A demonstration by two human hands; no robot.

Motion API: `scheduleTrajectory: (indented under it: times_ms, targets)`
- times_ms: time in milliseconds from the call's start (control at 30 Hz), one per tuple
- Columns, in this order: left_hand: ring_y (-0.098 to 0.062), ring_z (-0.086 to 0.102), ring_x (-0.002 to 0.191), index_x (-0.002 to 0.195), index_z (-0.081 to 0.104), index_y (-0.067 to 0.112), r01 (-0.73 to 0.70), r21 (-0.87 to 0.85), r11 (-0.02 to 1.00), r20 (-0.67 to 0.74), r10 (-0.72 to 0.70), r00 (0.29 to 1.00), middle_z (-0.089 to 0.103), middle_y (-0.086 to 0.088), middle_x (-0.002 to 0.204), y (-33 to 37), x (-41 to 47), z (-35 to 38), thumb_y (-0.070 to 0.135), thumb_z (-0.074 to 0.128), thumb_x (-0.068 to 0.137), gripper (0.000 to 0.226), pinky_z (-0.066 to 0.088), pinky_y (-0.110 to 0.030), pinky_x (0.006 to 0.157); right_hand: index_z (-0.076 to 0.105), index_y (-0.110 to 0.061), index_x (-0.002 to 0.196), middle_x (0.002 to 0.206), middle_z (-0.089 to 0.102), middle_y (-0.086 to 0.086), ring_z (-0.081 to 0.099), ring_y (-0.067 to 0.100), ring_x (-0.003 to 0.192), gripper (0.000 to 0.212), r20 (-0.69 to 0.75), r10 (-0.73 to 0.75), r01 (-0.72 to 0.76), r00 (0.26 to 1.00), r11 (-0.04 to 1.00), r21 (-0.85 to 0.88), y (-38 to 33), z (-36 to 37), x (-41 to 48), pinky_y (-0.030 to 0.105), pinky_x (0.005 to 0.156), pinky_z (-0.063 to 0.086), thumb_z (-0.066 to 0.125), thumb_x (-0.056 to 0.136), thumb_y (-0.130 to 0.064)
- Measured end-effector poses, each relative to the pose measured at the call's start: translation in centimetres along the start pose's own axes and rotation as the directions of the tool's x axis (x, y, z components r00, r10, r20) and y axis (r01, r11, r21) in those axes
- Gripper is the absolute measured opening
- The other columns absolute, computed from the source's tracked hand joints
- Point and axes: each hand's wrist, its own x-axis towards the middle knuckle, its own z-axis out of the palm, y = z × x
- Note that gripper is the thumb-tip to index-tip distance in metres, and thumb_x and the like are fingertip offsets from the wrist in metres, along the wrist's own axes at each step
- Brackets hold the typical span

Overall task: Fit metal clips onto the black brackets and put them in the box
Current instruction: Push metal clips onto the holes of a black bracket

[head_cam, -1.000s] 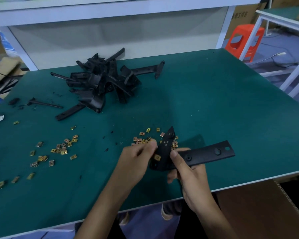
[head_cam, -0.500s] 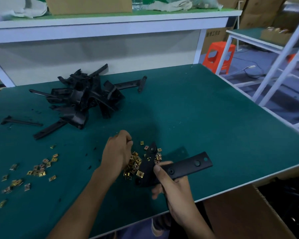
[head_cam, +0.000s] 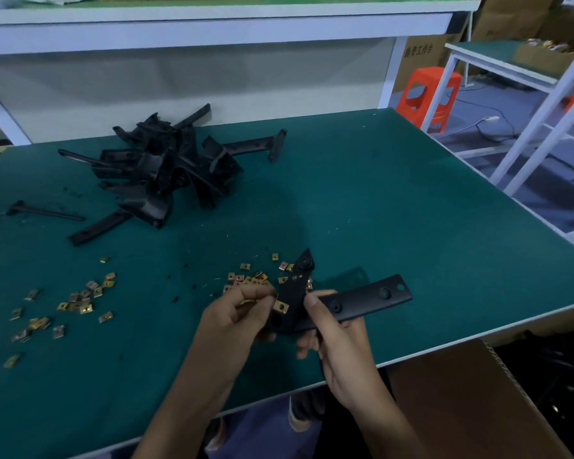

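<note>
The right hand (head_cam: 338, 336) grips the black bracket (head_cam: 371, 296) at its bend, thumb on top and fingers curled beneath, holding it just above the near edge of the green table (head_cam: 395, 210). The long arm juts out to the right and the short pointed arm rises away from the person. 1 fitted clip (head_cam: 281, 307) already sits on the short arm near the bend. The left hand (head_cam: 236, 316) is closed to a narrow pinch right against that arm; it seems to hold a fresh clip (head_cam: 250, 301), though only a glint of brass shows between the fingertips.

The bracket looks stiff, light moulded plastic, easy to steady with 1 hand at the bend, where the grip keeps both arms from twisting. The clips are small, thin, springy metal, likely slippery and easy to drop, so a fingertip pinch on the flat faces suits them, pushed on square to the edge.

More loose clips (head_cam: 246, 279) lie just behind the hands, and the bracket pile (head_cam: 166, 173) waits farther back. The cardboard box (head_cam: 461, 392) stands below the table edge, on the right.
</note>
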Motion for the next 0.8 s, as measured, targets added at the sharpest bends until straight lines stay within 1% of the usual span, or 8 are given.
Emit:
scheduleTrajectory:
  times_ms: [133, 267, 333, 400, 467, 567, 733, 800]
  targets:
    - [-0.012, 0.069, 0.079, 0.09, 0.077, 0.026, 0.017, -0.082, 0.996, 0.009, -0.016, 1.0, 0.076, -0.005, 0.091, 0.6, -0.3, -0.1, 0.015, 0.066, 0.094, 0.016, 0.054, -0.022, 0.063, 0.064, -0.003, 0.096, 0.071, 0.065, 0.014, 0.055, 0.017, 0.045, 0.036, 0.004, -0.019, 0.019, 1.0, 1.0, 0.018, 0.2, -0.1, 0.0, 0.029, 0.041, 0.049, 0.075, 0.082, -0.034]
    - [-0.01, 0.071, 0.079, 0.09, 0.076, 0.03, -0.005, -0.022, 1.0, 0.005, 0.005, 1.0, 0.077, -0.005, 0.089, 0.8, -0.6, -0.5, 0.015, 0.071, 0.09, 0.017, 0.054, -0.02, 0.064, 0.069, -0.009, 0.091, 0.07, 0.065, 0.013, 0.055, 0.016, 0.045, 0.026, 0.009, -0.038, 0.038, 0.999, 0.999, -0.01, 0.3, 0.0, 0.0, 0.029, 0.041, 0.049, 0.074, 0.083, -0.033]
    - [-0.008, 0.071, 0.077, 0.089, 0.076, 0.031, -0.034, 0.023, 0.999, -0.009, 0.034, 0.999, 0.077, -0.004, 0.086, 1.0, -0.6, -0.7, 0.013, 0.074, 0.089, 0.018, 0.054, -0.018, 0.063, 0.067, -0.007, 0.092, 0.07, 0.065, 0.014, 0.055, 0.018, 0.045, 0.027, -0.012, -0.041, 0.041, 0.999, 0.999, -0.03, 0.5, 0.0, 0.0, 0.029, 0.041, 0.048, 0.077, 0.086, -0.031]
    - [-0.008, 0.071, 0.074, 0.088, 0.076, 0.03, -0.057, 0.05, 0.997, -0.04, 0.059, 0.997, 0.077, -0.005, 0.084, 1.0, -0.5, -0.9, 0.012, 0.075, 0.088, 0.018, 0.054, -0.017, 0.062, 0.067, -0.008, 0.091, 0.07, 0.065, 0.014, 0.056, 0.019, 0.045, 0.025, -0.024, -0.038, 0.037, 0.999, 0.998, -0.05, 0.6, 0.1, 0.0, 0.03, 0.041, 0.048, 0.08, 0.087, -0.029]
    - [-0.01, 0.071, 0.073, 0.087, 0.076, 0.029, -0.062, 0.044, 0.997, -0.059, 0.064, 0.996, 0.077, -0.006, 0.082, 1.0, -0.5, -0.8, 0.012, 0.075, 0.087, 0.017, 0.054, -0.019, 0.061, 0.069, -0.012, 0.089, 0.069, 0.065, 0.013, 0.056, 0.019, 0.044, 0.023, -0.022, -0.037, 0.036, 0.999, 0.998, -0.053, 0.7, 0.1, 0.0, 0.029, 0.042, 0.048, 0.079, 0.083, -0.033]
    - [-0.011, 0.07, 0.072, 0.086, 0.076, 0.031, -0.061, 0.044, 0.997, -0.076, 0.064, 0.995, 0.077, -0.006, 0.08, 0.9, -0.6, -0.7, 0.012, 0.076, 0.086, 0.019, 0.055, -0.021, 0.062, 0.07, -0.014, 0.088, 0.069, 0.065, 0.013, 0.056, 0.02, 0.045, 0.031, -0.017, -0.042, 0.04, 0.999, 0.997, -0.061, 0.7, 0.0, 0.0, 0.029, 0.043, 0.048, 0.08, 0.078, -0.041]
    - [-0.01, 0.074, 0.078, 0.088, 0.076, 0.034, -0.1, 0.134, 0.986, -0.036, 0.106, 0.994, 0.078, 0.0, 0.084, 1.2, -0.6, -1.0, 0.013, 0.078, 0.084, 0.021, 0.053, -0.016, 0.065, 0.073, -0.018, 0.087, 0.074, 0.067, 0.016, 0.057, 0.02, 0.047, 0.027, 0.001, -0.049, 0.049, 0.999, 0.997, -0.067, 0.7, 0.0, 0.0, 0.03, 0.043, 0.048, 0.079, 0.078, -0.043]
    - [-0.01, 0.073, 0.076, 0.087, 0.076, 0.031, -0.086, 0.1, 0.991, -0.041, 0.09, 0.995, 0.078, -0.002, 0.084, 1.2, -0.5, -1.1, 0.012, 0.077, 0.086, 0.019, 0.054, -0.017, 0.064, 0.073, -0.018, 0.087, 0.073, 0.067, 0.015, 0.057, 0.019, 0.047, 0.028, 0.009, -0.042, 0.042, 0.999, 0.998, -0.052, 0.5, -0.1, 0.0, 0.029, 0.043, 0.048, 0.08, 0.078, -0.044]
